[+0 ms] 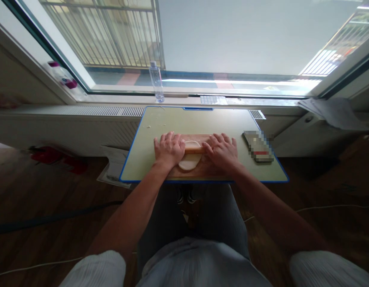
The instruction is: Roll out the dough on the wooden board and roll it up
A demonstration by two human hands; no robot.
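A wooden rolling pin point(194, 151) lies across a flat, rounded piece of dough point(189, 162) on a wooden board point(212, 169). My left hand point(169, 149) presses over the pin's left end, fingers curved forward over it. Over the right end lies my right hand point(222, 149), its thumb pointing inward along the pin. Both ends of the pin are hidden under my hands. Dough shows in front of and behind the pin's bare middle.
The board rests on a pale green, blue-edged table point(142, 159). A blurred-out phone-like object point(258, 146) lies at its right. Beyond are a clear bottle point(156, 83) on the windowsill, a radiator point(112, 111) and papers point(330, 109). Dough crumbs dot the table's far left.
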